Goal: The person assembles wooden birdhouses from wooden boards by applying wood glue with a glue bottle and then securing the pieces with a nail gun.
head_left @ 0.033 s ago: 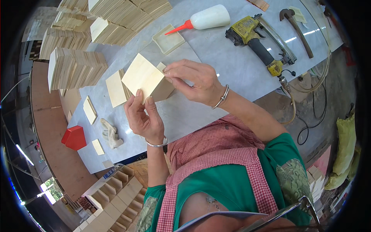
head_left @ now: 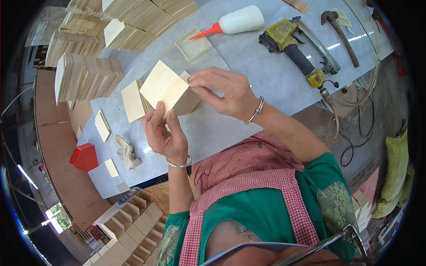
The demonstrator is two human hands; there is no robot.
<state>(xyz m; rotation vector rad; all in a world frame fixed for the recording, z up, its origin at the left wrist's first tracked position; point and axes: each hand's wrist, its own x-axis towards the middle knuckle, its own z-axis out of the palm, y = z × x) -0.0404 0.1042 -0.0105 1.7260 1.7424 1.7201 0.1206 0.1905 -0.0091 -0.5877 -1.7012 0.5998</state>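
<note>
A pale wooden panel (head_left: 164, 86) is held tilted above the table, with another wooden side showing beneath its right edge. My left hand (head_left: 166, 135) pinches its near edge between thumb and fingers. At the right corner, my right hand (head_left: 224, 91) presses thumb and fingers together; whether they grip the panel or something small there, I cannot make out. Just left of the held piece lie flat wooden boards (head_left: 133, 101), partly covered by it. Beyond it sits a shallow pale tray (head_left: 194, 51), crossed by the red nozzle of a white squeeze bottle (head_left: 242, 20).
Stacks of wooden pieces (head_left: 88, 77) line the table's far left. A yellow-and-black nail gun (head_left: 299, 51) with a hose and a hammer (head_left: 341, 37) lie right. Near left are a red block (head_left: 84, 157), a crumpled cloth (head_left: 127, 153) and small wood strips (head_left: 102, 126). Wooden compartments (head_left: 133, 215) stand below.
</note>
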